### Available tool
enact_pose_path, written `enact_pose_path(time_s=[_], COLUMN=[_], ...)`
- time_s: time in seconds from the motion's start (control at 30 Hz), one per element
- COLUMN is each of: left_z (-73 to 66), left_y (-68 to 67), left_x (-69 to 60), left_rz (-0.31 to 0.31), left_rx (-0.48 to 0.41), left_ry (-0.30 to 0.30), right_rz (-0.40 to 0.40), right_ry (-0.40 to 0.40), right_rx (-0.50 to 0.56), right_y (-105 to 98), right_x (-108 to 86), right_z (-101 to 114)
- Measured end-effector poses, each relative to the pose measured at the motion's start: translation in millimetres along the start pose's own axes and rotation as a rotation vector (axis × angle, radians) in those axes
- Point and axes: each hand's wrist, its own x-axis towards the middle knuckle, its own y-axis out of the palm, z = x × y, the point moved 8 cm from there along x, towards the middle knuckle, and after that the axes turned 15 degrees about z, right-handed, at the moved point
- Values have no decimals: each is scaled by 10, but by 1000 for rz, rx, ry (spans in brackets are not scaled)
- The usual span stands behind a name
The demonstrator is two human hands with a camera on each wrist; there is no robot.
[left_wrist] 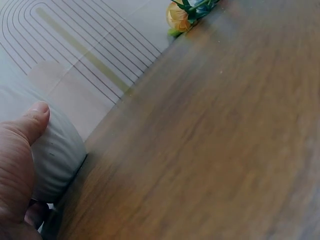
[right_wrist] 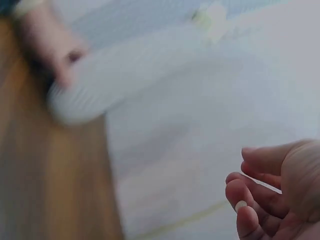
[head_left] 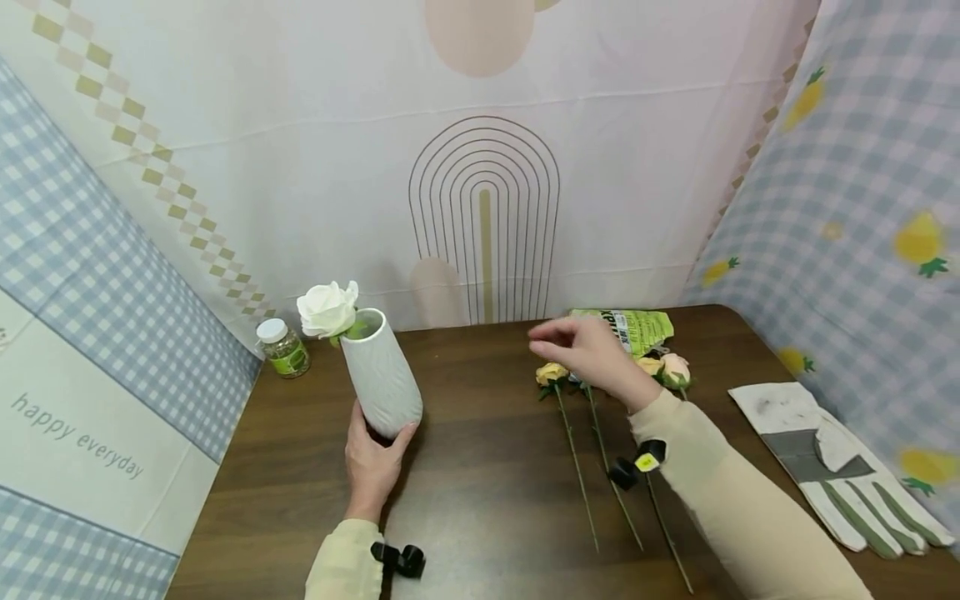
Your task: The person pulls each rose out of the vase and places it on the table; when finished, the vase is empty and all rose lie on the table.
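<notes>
My left hand (head_left: pixel 372 462) grips a white textured vase (head_left: pixel 384 379) low down near its base, thumb on one side and fingers on the other. The vase leans in the head view; whether its base touches the table I cannot tell. A white rose (head_left: pixel 327 310) stands in its mouth, the bloom hanging over the left rim. My right hand (head_left: pixel 592 354) is above the table on the right with loosely bent fingers, and nothing shows between them. Under and beside it lie a yellow rose (head_left: pixel 552 374), a pale pink rose (head_left: pixel 675 369) and another yellowish bloom (head_left: pixel 648 365), partly hidden by the hand.
A small jar with a white lid (head_left: pixel 283 348) stands at the back left. Behind the right hand lies a green packet (head_left: pixel 637 330). White and green work gloves (head_left: pixel 832 467) rest at the right edge. Fabric hangings (head_left: pixel 352 167) enclose the wooden table (head_left: pixel 480 500).
</notes>
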Motion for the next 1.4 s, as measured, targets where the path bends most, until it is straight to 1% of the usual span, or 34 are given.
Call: enact_pose_path(time_s=[0.1,0.17,0.23,0.3,0.4,0.47,0.6,0.7,0.8,0.93,1.0,1.07,1.2,1.4], left_z=[4,13,28,36,37,44,46,35,28,30,33,30,29,39], left_y=[1,6,10,13,12,5,-4,-6,-2,6,5,1,10,15], left_x=[2,1,2,1,5,0,-8,-7,2,10,7,5,1,15], left_rz=[12,22,34,40,41,36,25,29,40,49,49,49,54,53], left_rx=[0,0,-1,-2,-1,3,6,2,-5,0,0,4,19,28], left_ry=[-9,-16,-26,-29,-22,-14,1,1,-2,-1,1,2,-3,-16], right_rz=[20,30,39,51,63,69,78,82,80,73,68,66,67,46], right_ry=[-62,-107,-151,-172,-179,-174,-171,-175,-168,-142,-127,-110,-88,-119], right_rx=[116,146,153,145,113,86,31,-6,-69,-164,-194,-200,-162,-103], right_y=[54,131,233,355,541,667,862,947,992,1033,1054,1074,1111,1112], right_x=[186,318,455,592,787,904,1074,1151,1195,1208,1206,1206,1218,1234], right_z=[401,665,904,1094,1299,1393,1516,1569,1594,1612,1620,1621,1603,1606])
